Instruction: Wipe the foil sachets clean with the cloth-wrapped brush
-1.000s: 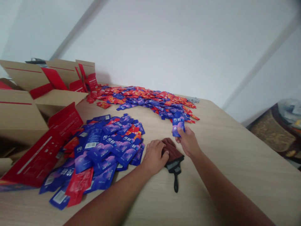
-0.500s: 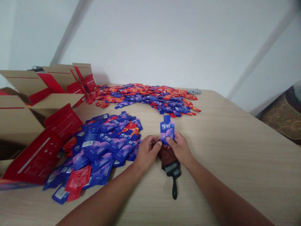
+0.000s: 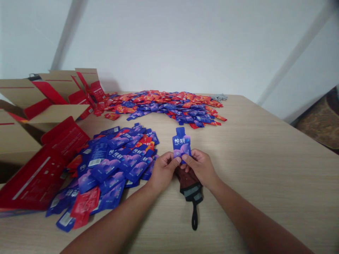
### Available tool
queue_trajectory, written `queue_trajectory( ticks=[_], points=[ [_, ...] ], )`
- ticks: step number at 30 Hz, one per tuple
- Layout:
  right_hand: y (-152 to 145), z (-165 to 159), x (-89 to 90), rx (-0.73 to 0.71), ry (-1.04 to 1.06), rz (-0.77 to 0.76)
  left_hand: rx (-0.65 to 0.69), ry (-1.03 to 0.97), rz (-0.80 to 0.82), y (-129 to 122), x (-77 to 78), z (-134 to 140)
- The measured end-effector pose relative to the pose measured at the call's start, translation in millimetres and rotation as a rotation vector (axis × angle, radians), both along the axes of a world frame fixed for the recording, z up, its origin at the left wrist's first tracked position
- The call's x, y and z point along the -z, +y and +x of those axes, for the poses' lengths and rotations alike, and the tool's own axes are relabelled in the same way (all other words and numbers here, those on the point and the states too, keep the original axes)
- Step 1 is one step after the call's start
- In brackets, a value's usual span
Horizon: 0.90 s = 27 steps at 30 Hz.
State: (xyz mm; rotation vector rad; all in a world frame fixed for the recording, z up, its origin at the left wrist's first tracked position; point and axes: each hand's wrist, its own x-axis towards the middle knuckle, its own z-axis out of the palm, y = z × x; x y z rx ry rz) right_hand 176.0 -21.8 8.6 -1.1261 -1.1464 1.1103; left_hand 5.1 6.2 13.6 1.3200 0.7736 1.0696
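Both hands pinch the lower end of a blue-purple sachet (image 3: 181, 141) with white characters, its narrow neck pointing away from me. My left hand (image 3: 163, 170) is closed on the sachet's lower left corner, thumb on top. My right hand (image 3: 201, 167) grips the lower right corner, its thumb also on the front. Beneath the hands lies a dark brown folded pouch-like thing (image 3: 188, 179) with grey bands and a black loop handle (image 3: 194, 216); its far end is hidden by the hands. Left of my left hand is a heap of similar blue sachets (image 3: 113, 162), with some red and orange ones.
Open cardboard boxes (image 3: 21, 93) with red flaps (image 3: 29, 180) stand along the left side. A long pile of red, orange and blue sachets (image 3: 164, 104) stretches across the back of the wooden table (image 3: 265, 169). A grey crumpled thing (image 3: 219, 97) lies at its right end.
My left hand has come onto the sachet, which only the right hand clearly held before. The sachet has shifted slightly left, and the whole view has moved a little.
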Motion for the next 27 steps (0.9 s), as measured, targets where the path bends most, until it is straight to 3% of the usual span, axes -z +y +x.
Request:
queue_trajectory(
  ticks=[7, 12, 16, 21, 27],
  points=[
    [-0.5, 3.1, 0.6, 0.062, -0.041, 0.017, -0.035, -0.002, -0.073, 4.5, 7.5, -1.9],
    [-5.0, 0.6, -2.8, 0.011, -0.119, 0.003, -0.093, -0.049, -0.111, 6.7, 0.9, -3.6],
    [-5.4, 0.1, -6.8, 0.076, -0.016, 0.031, 0.004, -0.131, -0.199, 2.6, -1.9, 0.5],
    [-2.1, 1.6, -4.7, 0.14, 0.038, 0.05, 0.075, -0.074, -0.204, -3.4, -1.0, 3.5],
    [-7.3, -3.6, -7.3, 0.086, -0.057, 0.063, -0.044, -0.064, -0.142, 0.0, -8.3, 1.7]
  ],
)
